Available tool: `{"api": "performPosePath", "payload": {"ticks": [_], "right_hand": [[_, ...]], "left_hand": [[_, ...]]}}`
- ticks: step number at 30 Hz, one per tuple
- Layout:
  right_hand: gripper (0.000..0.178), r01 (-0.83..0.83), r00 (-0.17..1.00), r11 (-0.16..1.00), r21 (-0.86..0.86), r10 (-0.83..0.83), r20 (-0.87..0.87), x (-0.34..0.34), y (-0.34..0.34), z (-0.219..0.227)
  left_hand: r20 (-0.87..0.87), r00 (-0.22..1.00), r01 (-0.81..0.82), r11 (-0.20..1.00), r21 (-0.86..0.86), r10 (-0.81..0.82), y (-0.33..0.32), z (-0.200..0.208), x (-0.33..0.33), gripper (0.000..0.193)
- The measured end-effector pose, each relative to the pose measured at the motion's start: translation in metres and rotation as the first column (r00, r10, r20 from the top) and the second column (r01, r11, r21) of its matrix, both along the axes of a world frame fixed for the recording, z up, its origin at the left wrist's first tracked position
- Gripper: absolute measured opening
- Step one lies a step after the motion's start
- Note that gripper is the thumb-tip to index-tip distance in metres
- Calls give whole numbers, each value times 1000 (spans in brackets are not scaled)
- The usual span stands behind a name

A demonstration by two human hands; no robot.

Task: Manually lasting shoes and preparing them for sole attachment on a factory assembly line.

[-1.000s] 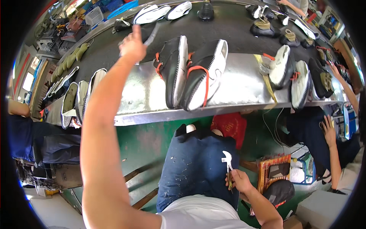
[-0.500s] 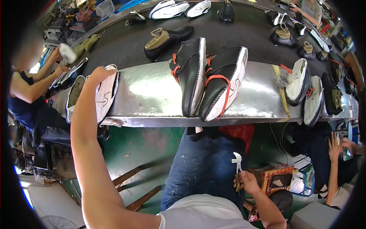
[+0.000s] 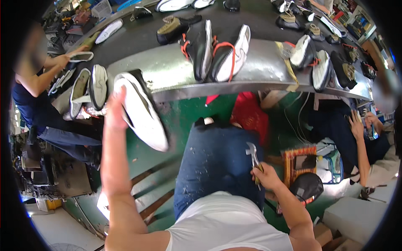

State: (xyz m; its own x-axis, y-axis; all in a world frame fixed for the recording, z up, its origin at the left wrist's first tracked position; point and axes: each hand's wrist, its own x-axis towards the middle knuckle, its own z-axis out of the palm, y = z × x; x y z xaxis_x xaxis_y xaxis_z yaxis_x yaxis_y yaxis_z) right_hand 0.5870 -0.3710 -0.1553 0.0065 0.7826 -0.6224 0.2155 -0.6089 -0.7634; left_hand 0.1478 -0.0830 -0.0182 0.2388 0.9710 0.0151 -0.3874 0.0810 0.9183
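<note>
My left hand (image 3: 115, 109) is closed on the edge of a shoe (image 3: 144, 113) with a white sole side and some black behind it. The shoe hangs tilted in the air off the bench's near edge, its lower end toward my lap. Above my right thigh, my right hand (image 3: 266, 175) grips a small hammer (image 3: 253, 154) by its handle, the metal head pointing up and away. Two black shoes (image 3: 200, 52) with white sides and orange-red bands stand on the metal bench edge ahead.
The long black bench (image 3: 138, 39) with its curved metal edge (image 3: 167, 79) carries several more shoes. A person (image 3: 31, 96) on the left handles a shoe; another person's hand (image 3: 356, 125) is at the right. A wooden stool (image 3: 153, 173) stands left of my legs, a patterned chair (image 3: 299, 157) to the right.
My left hand has lifted the shoe off the bench and brought it toward me. The view has shifted. The hammer stays in my right hand, and the person on the left has moved their hands.
</note>
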Motion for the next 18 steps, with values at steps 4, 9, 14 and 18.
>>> {"api": "performPosePath", "payload": {"ticks": [4, 9, 14, 18], "right_hand": [[27, -54, 993, 974, 220, 29, 117, -16, -1, 44], [28, -232, 956, 943, 239, 175, 238, -28, -16, 71], [29, -364, 929, 866, 342, 310, 202, -46, -12, 96], [31, -294, 945, 930, 220, 317, -76, -47, 1, 89]], "left_hand": [[57, 991, -119, 993, 18, 118, -125, -65, 113, 72], [-196, 976, 96, 995, -9, -96, -184, -125, 161, 91], [-139, 956, 262, 965, -2, -260, -183, -115, 166, 63], [-228, 932, 285, 958, -18, -281, -185, -112, 173, 53]]}}
